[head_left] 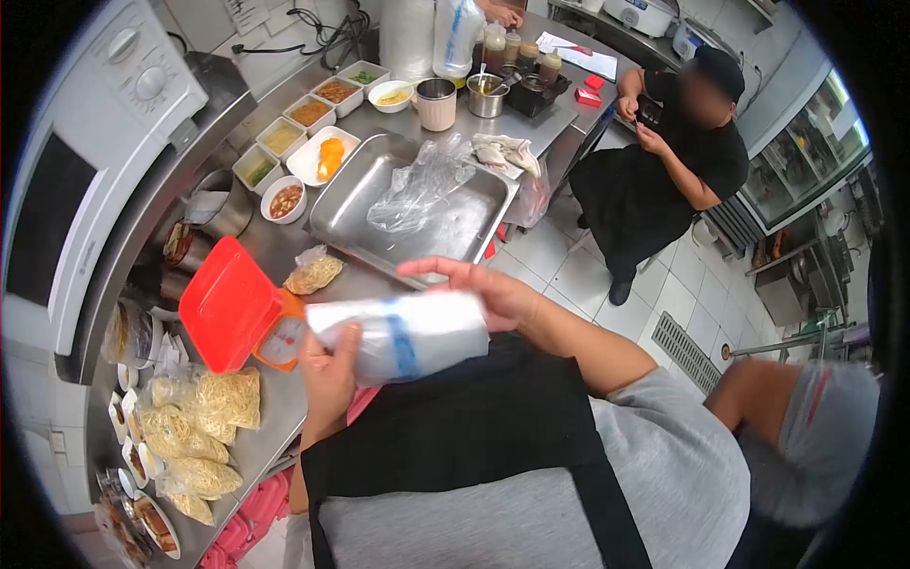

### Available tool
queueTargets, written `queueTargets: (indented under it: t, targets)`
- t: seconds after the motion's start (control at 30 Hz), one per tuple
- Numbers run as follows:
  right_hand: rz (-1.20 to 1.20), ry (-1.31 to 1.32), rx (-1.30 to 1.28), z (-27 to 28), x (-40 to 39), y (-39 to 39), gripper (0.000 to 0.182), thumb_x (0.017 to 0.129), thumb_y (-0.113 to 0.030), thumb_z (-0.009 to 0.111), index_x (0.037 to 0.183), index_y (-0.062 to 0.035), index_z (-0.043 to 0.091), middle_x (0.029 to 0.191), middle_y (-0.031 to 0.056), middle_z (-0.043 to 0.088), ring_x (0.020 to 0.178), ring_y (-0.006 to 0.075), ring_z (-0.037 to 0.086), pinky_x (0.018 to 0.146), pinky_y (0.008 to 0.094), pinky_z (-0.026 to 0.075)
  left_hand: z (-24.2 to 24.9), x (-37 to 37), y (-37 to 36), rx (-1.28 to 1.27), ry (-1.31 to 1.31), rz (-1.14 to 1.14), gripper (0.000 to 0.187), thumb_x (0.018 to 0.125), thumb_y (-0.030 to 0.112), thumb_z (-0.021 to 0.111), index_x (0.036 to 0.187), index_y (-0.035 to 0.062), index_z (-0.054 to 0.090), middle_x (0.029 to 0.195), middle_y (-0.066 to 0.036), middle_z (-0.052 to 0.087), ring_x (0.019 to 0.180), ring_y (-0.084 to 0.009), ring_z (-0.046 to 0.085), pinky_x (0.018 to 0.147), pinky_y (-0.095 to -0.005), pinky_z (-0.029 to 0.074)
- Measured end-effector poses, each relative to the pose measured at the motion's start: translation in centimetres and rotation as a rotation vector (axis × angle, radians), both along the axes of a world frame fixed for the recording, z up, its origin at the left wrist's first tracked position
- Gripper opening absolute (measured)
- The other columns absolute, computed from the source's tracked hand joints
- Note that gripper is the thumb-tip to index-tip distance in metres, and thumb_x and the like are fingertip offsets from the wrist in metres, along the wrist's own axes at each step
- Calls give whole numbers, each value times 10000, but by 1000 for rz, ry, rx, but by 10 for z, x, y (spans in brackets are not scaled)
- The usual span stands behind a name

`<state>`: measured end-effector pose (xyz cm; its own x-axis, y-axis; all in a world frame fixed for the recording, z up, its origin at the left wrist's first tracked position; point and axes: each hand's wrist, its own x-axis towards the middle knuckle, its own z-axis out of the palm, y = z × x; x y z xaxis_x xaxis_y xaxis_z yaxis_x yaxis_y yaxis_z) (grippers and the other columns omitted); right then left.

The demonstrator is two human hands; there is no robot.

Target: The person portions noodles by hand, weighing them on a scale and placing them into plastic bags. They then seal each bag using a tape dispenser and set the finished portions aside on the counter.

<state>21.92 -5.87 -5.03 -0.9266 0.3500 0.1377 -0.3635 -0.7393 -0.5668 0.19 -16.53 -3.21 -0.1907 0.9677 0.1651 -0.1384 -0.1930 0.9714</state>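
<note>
Left hand closed round one end of my plastic roll, thumb on top; right hand open at the other end, contact unclear. Best turned with light, even support, no crushing. Steel tray edges my reach ahead, red pan leftward; more room over floor rightward.

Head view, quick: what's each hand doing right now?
Left hand: closed around one end of the plastic roll.
Right hand: open, fingers extended, by the roll's other end; blur hides whether it touches.
</note>
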Motion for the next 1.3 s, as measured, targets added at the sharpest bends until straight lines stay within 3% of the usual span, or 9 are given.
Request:
queueTargets:
  t: [0.17,0.33,0.47,0.53,0.73,0.93,1.07,1.23,1.3]
  targets:
    - [-292,-37,13,-8,8,24,892,736,-518,707,1394,-60,315,1372,116,433,1285,260,391,1083,450,259,-13,30,46,107,16,281,542,836,-38,594,1312,5,338,1192,-121,522,1060,-200,542,940,-339,422]
    - [-297,-62,-221,-17,57,84,458,879,-107,595,1299,-46,423,1252,90,530,1176,229,496,1013,412,378,-20,110,120,-11,-2,281,564,841,-28,599,1319,-15,301,1236,-131,476,1118,-193,497,956,-322,397]
    - [-733,-233,-191,-33,126,162,377,868,-43,586,1226,-21,473,1189,117,557,1082,240,558,940,416,459,-35,185,186,-186,88,-14,546,854,-1,600,1324,-1,323,1195,-133,522,1114,-188,515,934,-321,419]
    - [-896,-442,-130,-68,180,222,331,862,-43,589,1175,-9,485,1149,137,569,1034,244,583,881,413,497,-37,211,209,-278,59,-213,479,849,-4,591,1292,24,413,1171,-112,563,1093,-181,547,912,-298,431]
    - [-1387,-976,471,-110,380,403,332,741,-13,451,1042,-23,589,844,44,613,790,150,585,729,294,477,-36,244,230,-382,131,-170,395,839,-43,534,1227,22,501,1236,-78,550,1139,-173,535,913,-270,423]
    - [-1090,-1397,998,-86,394,522,352,709,-62,519,1049,-5,592,903,163,645,836,280,619,775,356,472,-31,250,226,-408,154,-6,392,829,-39,545,1215,23,517,1234,-78,555,1137,-176,535,908,-276,428]
    - [-788,-1610,1283,-143,385,624,338,692,-112,568,1003,13,617,996,258,631,953,380,615,836,406,480,-24,250,214,-381,166,115,400,824,-15,571,1219,25,523,1227,-81,559,1131,-177,538,907,-286,431]
    - [-412,-1735,1338,-188,349,656,335,720,-111,550,1039,-27,611,1056,251,609,1004,394,589,875,426,471,-20,244,186,-369,222,268,409,817,-17,585,1220,27,529,1230,-81,554,1130,-174,534,907,-289,433]
    - [-680,-1866,1449,-191,336,633,363,739,-109,557,1101,-85,584,1120,227,576,1047,403,558,870,449,469,-15,242,175,-380,234,352,420,809,-23,590,1222,27,529,1229,-80,549,1125,-172,535,909,-289,432]
